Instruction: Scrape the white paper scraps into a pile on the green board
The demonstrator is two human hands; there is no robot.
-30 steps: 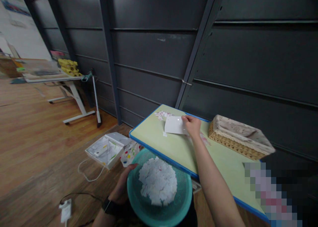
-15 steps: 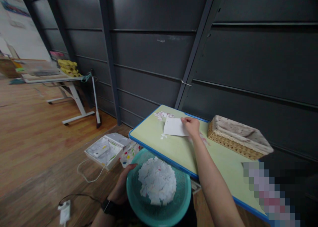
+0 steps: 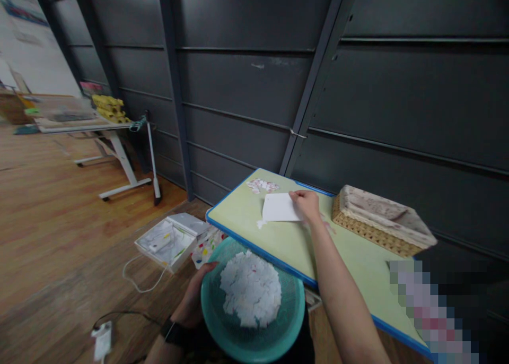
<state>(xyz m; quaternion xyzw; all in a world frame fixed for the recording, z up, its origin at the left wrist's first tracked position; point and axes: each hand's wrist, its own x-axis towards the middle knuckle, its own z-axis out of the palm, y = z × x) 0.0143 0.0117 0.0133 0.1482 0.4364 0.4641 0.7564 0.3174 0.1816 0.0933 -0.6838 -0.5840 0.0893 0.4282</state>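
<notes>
My left hand (image 3: 199,292) grips the left rim of a teal plastic basket (image 3: 292,321), its thumb over the edge. A heap of torn white paper scraps (image 3: 252,289) lies inside that basket. Over the pale green table (image 3: 286,247), my right hand (image 3: 306,202) pinches the right end of a white sheet of paper (image 3: 280,207). Beyond the sheet lies a small pile of paper bits (image 3: 262,185) on the tabletop. A few white scraps (image 3: 261,224) sit by the sheet's lower left corner. Pinkish pieces show partly behind my right wrist.
A lined wicker basket (image 3: 382,221) stands on the table's right part, against the dark panel wall (image 3: 242,88). On the floor to the left are an open white box (image 3: 167,242) and a power strip (image 3: 103,341) with cords. Farther off stands another table (image 3: 123,162).
The sheet of paper in my right hand has tilted and its left end sits slightly lower. The teal basket has shifted a touch to the left with my left hand.
</notes>
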